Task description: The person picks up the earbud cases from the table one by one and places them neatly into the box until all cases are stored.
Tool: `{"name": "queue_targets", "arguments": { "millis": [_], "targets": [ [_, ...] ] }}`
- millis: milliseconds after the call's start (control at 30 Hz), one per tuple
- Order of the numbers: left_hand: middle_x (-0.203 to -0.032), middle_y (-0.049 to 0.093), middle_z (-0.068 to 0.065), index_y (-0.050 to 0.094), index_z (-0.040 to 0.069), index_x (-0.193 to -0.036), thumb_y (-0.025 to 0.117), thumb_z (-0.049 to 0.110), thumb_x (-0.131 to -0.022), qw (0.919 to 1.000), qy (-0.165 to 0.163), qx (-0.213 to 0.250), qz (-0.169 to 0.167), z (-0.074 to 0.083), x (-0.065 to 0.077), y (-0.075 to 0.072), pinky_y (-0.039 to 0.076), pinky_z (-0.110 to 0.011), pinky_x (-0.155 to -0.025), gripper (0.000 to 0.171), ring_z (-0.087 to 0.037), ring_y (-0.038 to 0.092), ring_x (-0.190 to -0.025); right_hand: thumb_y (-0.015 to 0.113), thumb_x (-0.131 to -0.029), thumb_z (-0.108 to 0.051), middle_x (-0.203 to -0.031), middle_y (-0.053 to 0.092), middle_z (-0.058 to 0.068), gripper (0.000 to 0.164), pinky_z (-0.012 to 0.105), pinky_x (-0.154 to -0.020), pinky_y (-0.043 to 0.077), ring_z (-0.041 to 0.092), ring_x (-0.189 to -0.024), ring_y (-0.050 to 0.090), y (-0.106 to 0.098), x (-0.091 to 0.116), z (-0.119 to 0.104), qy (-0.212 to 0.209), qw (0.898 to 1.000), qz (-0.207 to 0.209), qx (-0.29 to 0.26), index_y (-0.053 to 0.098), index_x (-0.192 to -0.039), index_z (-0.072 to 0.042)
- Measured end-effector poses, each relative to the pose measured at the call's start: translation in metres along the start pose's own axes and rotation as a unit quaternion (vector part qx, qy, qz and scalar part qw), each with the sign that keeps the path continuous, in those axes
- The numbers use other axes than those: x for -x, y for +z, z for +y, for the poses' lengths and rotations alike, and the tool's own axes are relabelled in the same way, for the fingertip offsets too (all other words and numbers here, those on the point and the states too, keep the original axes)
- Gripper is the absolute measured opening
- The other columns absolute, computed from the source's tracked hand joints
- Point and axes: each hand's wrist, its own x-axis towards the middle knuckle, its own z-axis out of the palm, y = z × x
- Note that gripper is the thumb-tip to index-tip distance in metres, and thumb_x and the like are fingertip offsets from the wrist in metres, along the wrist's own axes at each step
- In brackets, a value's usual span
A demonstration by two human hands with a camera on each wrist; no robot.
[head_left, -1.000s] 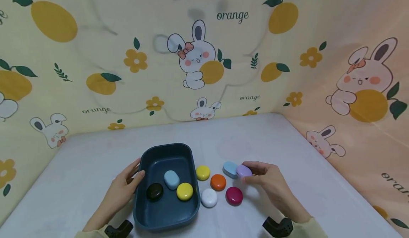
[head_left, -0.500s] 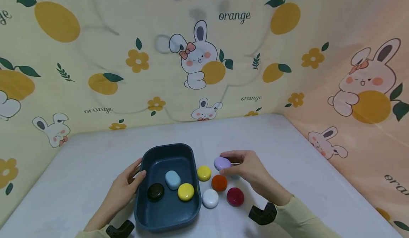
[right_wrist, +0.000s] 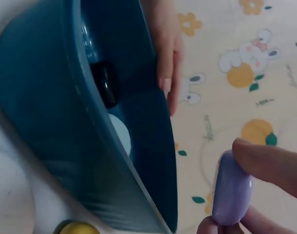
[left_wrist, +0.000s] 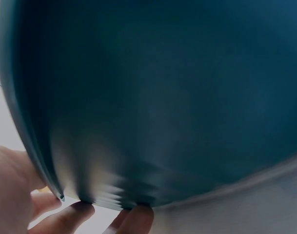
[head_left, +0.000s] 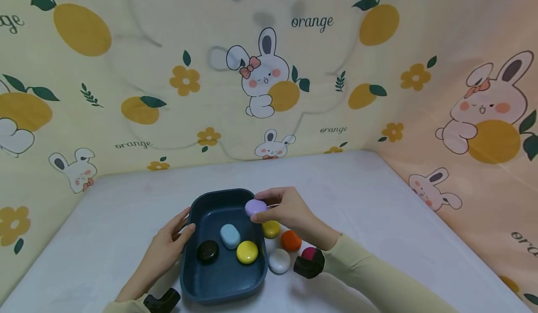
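Observation:
My right hand (head_left: 286, 208) pinches a glossy lilac pebble-like piece (head_left: 255, 208) between thumb and fingers, over the right rim of a dark blue tray (head_left: 222, 285). The right wrist view shows this lilac piece (right_wrist: 232, 190) held on edge, apart from the tray wall. My left hand (head_left: 166, 247) holds the tray's left side, thumb at the rim; in the left wrist view its fingertips (left_wrist: 141, 217) touch the tray's outer wall (left_wrist: 153, 97). Inside the tray lie a black piece (head_left: 208, 252), a light blue oval piece (head_left: 230, 236) and a yellow piece (head_left: 247, 252).
Right of the tray, on the white tabletop (head_left: 336, 182), lie another yellow piece (head_left: 271, 229), an orange piece (head_left: 291, 240) and a white piece (head_left: 279, 261). A dark pink piece (head_left: 308, 253) is partly hidden by the right wrist camera (head_left: 310, 265). A printed cloth (head_left: 189, 28) hangs behind.
My right hand has carried the lilac piece leftward, from beside the light blue piece on the table to the tray's right rim. My left hand has stayed at the tray.

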Motion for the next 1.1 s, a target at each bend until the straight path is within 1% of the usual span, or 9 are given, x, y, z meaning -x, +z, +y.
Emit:
{"name": "queue_targets", "arguments": {
  "millis": [167,367,433,500,700,767,933,1000,1100],
  "targets": [
    [-0.151,0.035,-0.024,0.026,0.014,-0.157,0.050,0.041,-0.103,1.0000,0.002,-0.002,0.001,0.000,0.000,0.000,0.048,-0.053,-0.093,0.065,-0.045,0.045,-0.128,0.088,-0.074,-0.016,-0.106,0.068,0.002,0.042,0.035,-0.083,0.054,0.025,-0.097,0.061,0.016,-0.012,-0.003,-0.018,1.000,-0.024,0.007,0.072,-0.113,-0.010],
    [-0.151,0.036,-0.024,0.026,0.014,-0.157,0.050,0.042,-0.103,1.0000,-0.002,-0.003,0.001,0.001,-0.002,0.000,0.047,-0.053,-0.095,0.065,-0.045,0.046,-0.128,0.087,-0.073,-0.008,-0.103,0.068,0.001,0.044,0.031,-0.080,0.055,0.022,-0.091,0.062,0.031,-0.023,-0.005,-0.049,0.997,-0.046,0.046,0.072,-0.113,-0.003],
    [-0.151,0.036,-0.025,0.026,0.014,-0.157,0.050,0.042,-0.103,1.0000,-0.003,-0.005,0.002,0.001,-0.002,0.000,0.047,-0.054,-0.095,0.065,-0.045,0.046,-0.128,0.088,-0.073,-0.008,-0.102,0.068,0.001,0.045,0.029,-0.080,0.055,0.019,-0.089,0.063,0.036,-0.025,-0.005,-0.051,0.996,-0.053,0.058,0.071,-0.114,-0.002],
    [-0.150,0.036,-0.025,0.027,0.014,-0.157,0.050,0.041,-0.103,1.0000,0.001,-0.006,0.002,0.001,-0.001,0.000,0.045,-0.054,-0.096,0.064,-0.045,0.045,-0.128,0.088,-0.073,-0.007,-0.101,0.069,0.001,0.044,0.029,-0.079,0.055,0.019,-0.088,0.064,0.041,-0.027,-0.005,-0.054,0.995,-0.063,0.058,0.071,-0.113,-0.001],
    [-0.150,0.036,-0.025,0.027,0.014,-0.156,0.051,0.042,-0.103,1.0000,0.003,-0.001,0.000,0.001,0.001,0.000,0.042,-0.055,-0.100,0.065,-0.044,0.045,-0.129,0.089,-0.071,-0.007,-0.097,0.070,-0.001,0.042,0.027,-0.077,0.056,0.015,-0.085,0.065,0.055,-0.031,-0.001,-0.063,0.992,-0.076,0.073,0.073,-0.110,-0.003],
    [-0.150,0.036,-0.025,0.028,0.014,-0.156,0.051,0.043,-0.102,1.0000,0.002,-0.001,-0.001,0.001,0.001,0.000,0.043,-0.054,-0.099,0.065,-0.044,0.045,-0.129,0.090,-0.070,-0.008,-0.095,0.070,-0.002,0.042,0.026,-0.076,0.055,0.013,-0.084,0.065,0.057,-0.032,0.001,-0.063,0.992,-0.075,0.083,0.073,-0.109,-0.003],
    [-0.150,0.036,-0.025,0.027,0.014,-0.156,0.051,0.043,-0.103,1.0000,0.001,-0.001,-0.002,0.001,0.000,0.000,0.045,-0.054,-0.097,0.065,-0.045,0.045,-0.128,0.090,-0.069,-0.007,-0.095,0.071,-0.002,0.041,0.026,-0.076,0.055,0.012,-0.083,0.064,0.059,-0.033,0.003,-0.054,0.992,-0.075,0.086,0.074,-0.107,-0.003],
    [-0.150,0.036,-0.025,0.027,0.014,-0.156,0.051,0.042,-0.103,1.0000,-0.002,0.002,-0.002,0.001,0.000,0.000,0.046,-0.054,-0.096,0.064,-0.045,0.045,-0.128,0.090,-0.070,-0.007,-0.098,0.071,0.000,0.043,0.027,-0.078,0.055,0.014,-0.086,0.065,0.059,-0.033,0.003,-0.050,0.992,-0.078,0.082,0.073,-0.109,-0.002],
    [-0.150,0.036,-0.025,0.028,0.015,-0.156,0.051,0.041,-0.103,1.0000,-0.005,0.001,0.000,0.001,0.000,0.000,0.047,-0.053,-0.094,0.064,-0.045,0.045,-0.128,0.089,-0.071,-0.007,-0.106,0.071,0.007,0.046,0.028,-0.082,0.055,0.020,-0.094,0.067,0.058,-0.033,0.003,-0.043,0.993,-0.087,0.074,0.071,-0.113,0.000]
  ]
}}
